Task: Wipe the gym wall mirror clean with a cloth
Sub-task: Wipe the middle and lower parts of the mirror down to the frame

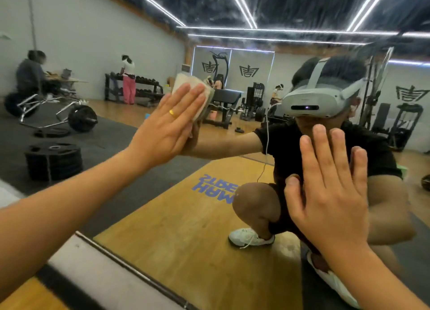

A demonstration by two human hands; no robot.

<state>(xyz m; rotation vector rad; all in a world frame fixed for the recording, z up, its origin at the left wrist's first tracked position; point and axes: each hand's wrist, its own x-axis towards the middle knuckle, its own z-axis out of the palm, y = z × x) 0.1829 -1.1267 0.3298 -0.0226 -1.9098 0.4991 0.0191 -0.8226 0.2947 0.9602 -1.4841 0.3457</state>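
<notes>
The wall mirror (144, 200) fills nearly the whole head view and shows a squatting person in a white headset. My left hand (167, 123), a gold ring on one finger, presses a folded beige cloth (197, 93) flat against the glass at upper centre-left. Only the cloth's top and right edge show past the fingers. My right hand (330, 188) lies flat on the mirror at the right, fingers spread, holding nothing. Streaks and smears show on the glass near the top.
The mirror's dark bottom frame (130, 270) runs diagonally above a pale ledge at lower left. Reflected in the glass are stacked weight plates (53, 158), a loaded barbell (82, 117), dumbbell racks, benches, machines and several other people.
</notes>
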